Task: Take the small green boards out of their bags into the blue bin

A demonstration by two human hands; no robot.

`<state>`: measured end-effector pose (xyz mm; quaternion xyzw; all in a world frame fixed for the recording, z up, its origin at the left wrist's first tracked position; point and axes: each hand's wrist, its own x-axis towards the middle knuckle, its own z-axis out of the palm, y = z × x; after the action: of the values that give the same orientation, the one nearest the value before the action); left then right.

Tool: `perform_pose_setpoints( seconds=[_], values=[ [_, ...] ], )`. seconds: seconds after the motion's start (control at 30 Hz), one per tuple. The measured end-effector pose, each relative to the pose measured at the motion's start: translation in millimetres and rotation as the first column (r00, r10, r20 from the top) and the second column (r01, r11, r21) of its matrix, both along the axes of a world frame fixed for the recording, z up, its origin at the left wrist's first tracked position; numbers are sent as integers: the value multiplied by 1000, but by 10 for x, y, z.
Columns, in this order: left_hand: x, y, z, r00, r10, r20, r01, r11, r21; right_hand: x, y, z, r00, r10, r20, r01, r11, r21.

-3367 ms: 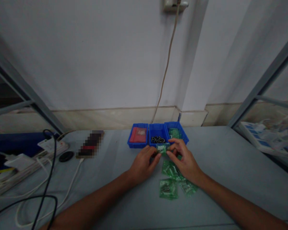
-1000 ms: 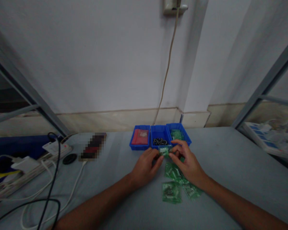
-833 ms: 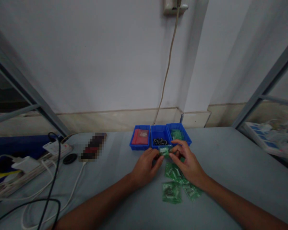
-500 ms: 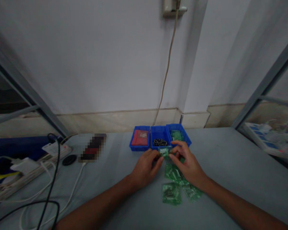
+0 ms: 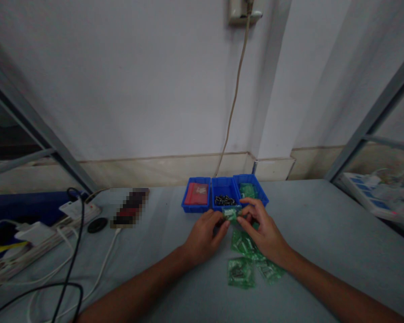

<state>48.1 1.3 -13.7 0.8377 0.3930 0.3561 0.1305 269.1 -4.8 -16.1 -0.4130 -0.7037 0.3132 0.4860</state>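
Observation:
My left hand (image 5: 204, 233) and my right hand (image 5: 261, 231) meet just in front of the blue bins, both pinching one small green plastic bag (image 5: 230, 213) between fingertips. Several more green bags (image 5: 241, 271) with dark small parts inside lie on the table below my right hand. Three blue bins stand side by side behind: the left bin (image 5: 195, 199) holds red bags, the middle bin (image 5: 224, 198) holds small black parts, the right bin (image 5: 251, 190) holds green bags.
A grey table (image 5: 323, 233) runs to a white wall. At the left lie a power strip (image 5: 76, 208), white and black cables (image 5: 70, 269), a black round disc (image 5: 96, 224) and a blurred dark object (image 5: 129, 208). A cord (image 5: 235, 94) hangs from a wall socket. Clutter sits at far right.
Both hands stay on the small green bag with only slight finger shifts. The view has drifted a little.

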Motion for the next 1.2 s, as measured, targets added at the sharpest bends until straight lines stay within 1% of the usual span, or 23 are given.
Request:
perform_pose_setpoints(
  seconds=[0.27,0.6,0.87,1.2],
  values=[
    [-4,5,-3,1000,-1,-4,1,1000,-10,6,16,-3,1000,-2,27,2,1000,23],
    [5,-1,9,1000,14,-7,-14,1000,4,6,-12,25,1000,4,17,-4,1000,-10],
    [0,8,-7,1000,14,-8,-14,1000,-2,9,-8,27,999,-4,36,4,1000,10],
    [4,-3,8,1000,12,6,-12,1000,3,1,-5,20,1000,12,1,-12,1000,-11]
  ],
)
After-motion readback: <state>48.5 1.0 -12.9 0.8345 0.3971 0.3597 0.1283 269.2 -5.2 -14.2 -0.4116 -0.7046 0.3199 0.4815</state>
